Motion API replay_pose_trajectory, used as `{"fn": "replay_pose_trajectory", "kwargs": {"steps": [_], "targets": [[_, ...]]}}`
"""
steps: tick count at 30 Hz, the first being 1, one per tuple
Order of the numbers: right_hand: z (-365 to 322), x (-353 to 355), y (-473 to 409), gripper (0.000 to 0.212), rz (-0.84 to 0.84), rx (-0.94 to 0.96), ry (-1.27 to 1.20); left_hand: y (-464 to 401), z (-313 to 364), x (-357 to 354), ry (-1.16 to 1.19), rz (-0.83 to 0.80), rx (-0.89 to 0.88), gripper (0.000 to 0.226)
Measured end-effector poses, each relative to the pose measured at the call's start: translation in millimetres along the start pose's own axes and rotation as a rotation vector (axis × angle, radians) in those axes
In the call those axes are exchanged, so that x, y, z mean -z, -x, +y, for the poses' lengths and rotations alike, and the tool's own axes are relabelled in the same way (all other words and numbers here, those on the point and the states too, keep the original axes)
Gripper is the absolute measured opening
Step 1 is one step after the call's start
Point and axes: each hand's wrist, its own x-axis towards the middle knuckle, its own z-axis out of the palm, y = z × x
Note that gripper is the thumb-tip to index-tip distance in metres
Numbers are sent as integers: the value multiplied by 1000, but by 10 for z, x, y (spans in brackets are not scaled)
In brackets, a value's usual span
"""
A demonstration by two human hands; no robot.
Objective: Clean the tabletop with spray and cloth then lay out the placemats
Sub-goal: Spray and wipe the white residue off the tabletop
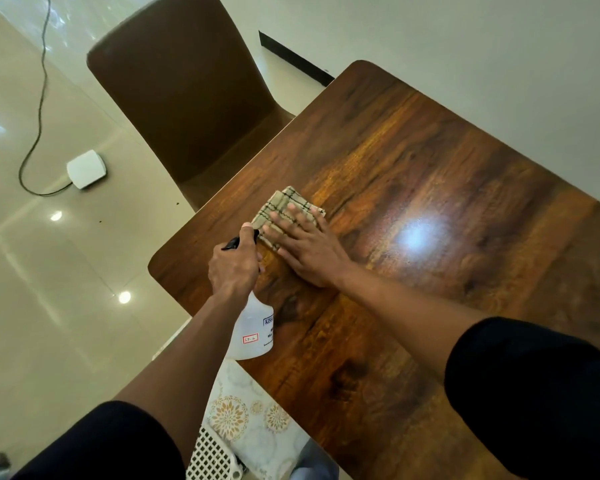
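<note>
My right hand (307,251) lies flat on the cloth (284,211), fingers (293,220) spread wide and pressing it onto the table (430,202) near the left edge. The cloth is a folded beige check, half hidden under my palm. My left hand (234,265) is wrapped round the neck of the spray bottle (253,327), fingers curled tight, thumb up by the black nozzle just beside the cloth. The bottle hangs tilted over the table's edge. Down below, a placemat (246,417) with gold flower prints lies next to a white lattice basket (210,459). A brown chair (187,98) stands at the far side.
</note>
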Motion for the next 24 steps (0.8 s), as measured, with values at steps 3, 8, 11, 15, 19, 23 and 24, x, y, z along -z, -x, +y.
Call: {"fn": "replay_pose_trajectory", "kwargs": {"steps": [3, 8, 11, 15, 19, 23, 24], "targets": [[267, 65, 287, 57, -4, -216, -70, 196, -111, -9, -6, -11, -6, 65], [304, 32, 909, 58, 11, -494, -163, 569, -368, -59, -15, -44, -28, 73], [-74, -62, 1193, 57, -9, -438, -182, 837, -520, -135, -40, -62, -28, 72], [-495, -344, 1742, 56, -43, -125, -162, 1171, -682, -286, -100, -60, -22, 82], [-315, -446, 2360, 57, -28, -147, -141, 1554, -865, -465, -125, -66, -36, 76], [197, -348, 2863, 58, -2, -491, -201, 1900, -1050, -641, -111, -108, -77, 76], [325, -326, 2995, 59, 15, -595, -200, 1977, -1102, -693, -96, -122, -81, 76]]}}
